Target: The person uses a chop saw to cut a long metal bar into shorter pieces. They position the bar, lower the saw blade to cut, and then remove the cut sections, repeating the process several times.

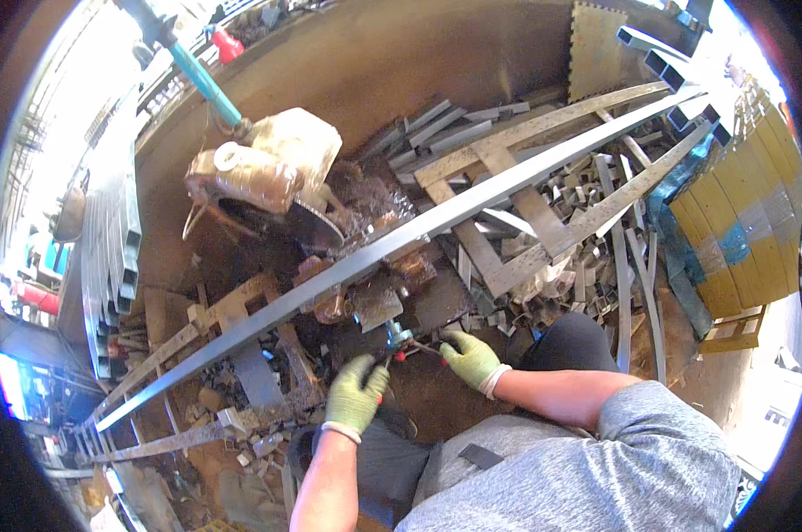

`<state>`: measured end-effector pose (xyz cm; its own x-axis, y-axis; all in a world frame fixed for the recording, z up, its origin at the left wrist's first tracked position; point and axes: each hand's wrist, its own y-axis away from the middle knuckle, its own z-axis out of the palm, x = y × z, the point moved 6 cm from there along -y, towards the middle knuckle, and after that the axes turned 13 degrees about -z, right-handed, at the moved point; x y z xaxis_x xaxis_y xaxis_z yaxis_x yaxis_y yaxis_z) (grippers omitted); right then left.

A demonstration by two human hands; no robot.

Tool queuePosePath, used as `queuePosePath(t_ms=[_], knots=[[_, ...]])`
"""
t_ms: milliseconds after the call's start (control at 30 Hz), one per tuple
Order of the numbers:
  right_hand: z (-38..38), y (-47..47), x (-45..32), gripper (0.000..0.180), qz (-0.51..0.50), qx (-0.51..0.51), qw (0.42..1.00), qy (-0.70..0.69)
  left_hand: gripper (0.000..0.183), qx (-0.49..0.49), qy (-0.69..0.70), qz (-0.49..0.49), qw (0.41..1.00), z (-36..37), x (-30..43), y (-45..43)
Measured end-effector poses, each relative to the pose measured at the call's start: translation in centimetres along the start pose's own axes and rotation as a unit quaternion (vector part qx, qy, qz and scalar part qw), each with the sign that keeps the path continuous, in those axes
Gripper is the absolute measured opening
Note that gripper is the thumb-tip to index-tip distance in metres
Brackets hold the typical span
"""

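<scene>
My left hand [356, 394], in a yellow-green glove with dark fingertips, is closed on a red-tipped handle below the saw's vise. To its right, my right hand [469, 359], gloved alike, grips another handle of the vise handwheel [398, 336]. A long square metal tube [348, 266] lies diagonally across the vise, touching neither hand. Beyond the tube stands a metal cut-off saw [261, 176] with a round blade [314, 223], its head raised, and a teal lever [205, 86] rising from it. The vise jaws are partly hidden under the tube.
A rusty metal frame [514, 193] supports the tube at right, above a heap of tube offcuts [574, 266]. Another ladder-like frame [175, 439] is at lower left. Stacked square tubes [111, 266] are at far left, wrapped yellow stock [740, 226] at far right.
</scene>
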<state>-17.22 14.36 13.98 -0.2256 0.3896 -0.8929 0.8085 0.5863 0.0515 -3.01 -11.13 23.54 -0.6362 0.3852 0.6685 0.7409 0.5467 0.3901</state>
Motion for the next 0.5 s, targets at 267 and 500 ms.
queuePosePath(t_ms=[267, 500], knots=[[5.5, -3.3, 0.9, 0.054, 0.061, -0.163, 0.978, 0.116, 0.086, -0.299, -0.199, -0.117, 0.926, 6.3, -7.4, -6.6], [8.9, -3.4, 2.8, 0.054, 0.068, -0.205, 0.972, 0.094, 0.060, -0.347, 0.027, -0.277, 0.896, 8.4, -10.9, -4.7]])
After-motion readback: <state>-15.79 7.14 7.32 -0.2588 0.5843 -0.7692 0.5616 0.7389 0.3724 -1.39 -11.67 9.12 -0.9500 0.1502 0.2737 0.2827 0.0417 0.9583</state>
